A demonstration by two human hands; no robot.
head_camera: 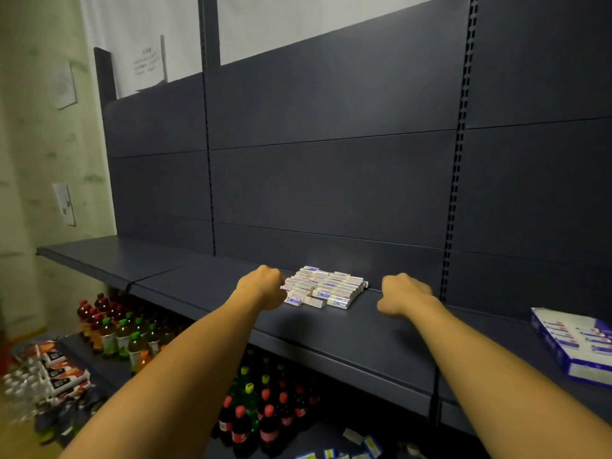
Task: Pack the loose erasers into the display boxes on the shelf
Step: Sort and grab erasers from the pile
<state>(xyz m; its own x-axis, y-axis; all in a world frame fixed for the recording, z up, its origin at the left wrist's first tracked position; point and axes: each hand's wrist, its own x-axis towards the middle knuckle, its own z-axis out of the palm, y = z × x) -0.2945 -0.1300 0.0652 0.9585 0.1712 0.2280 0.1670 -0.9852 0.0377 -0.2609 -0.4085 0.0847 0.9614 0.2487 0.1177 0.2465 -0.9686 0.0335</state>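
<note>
The person's left hand point(263, 286) has its fingers curled under at the left edge of the pile of loose erasers point(324, 287), knuckles touching or just beside the nearest ones; whether a fingertip already pinches an eraser cannot be told, since the fingers are hidden behind the back of the hand. The right hand point(405, 293) hovers just right of the pile, apart from it, fingers loosely curled and holding nothing.

The erasers lie in rough rows, partly stacked, on the dark blue shelf point(198, 283), near its back panel. Each looks small, light and firm, wrapped in a smooth paper sleeve, so it should slide easily on the metal and slip from a loose pinch. A hold across the long sides, thumb against fingers, seems safest; several could probably be scooped together between both hands, though the stack may topple.

An open blue-and-white display box point(576, 349), already showing erasers inside, sits well apart at the shelf's right end. Bottled drinks point(122, 336) stand on the lower level.
</note>
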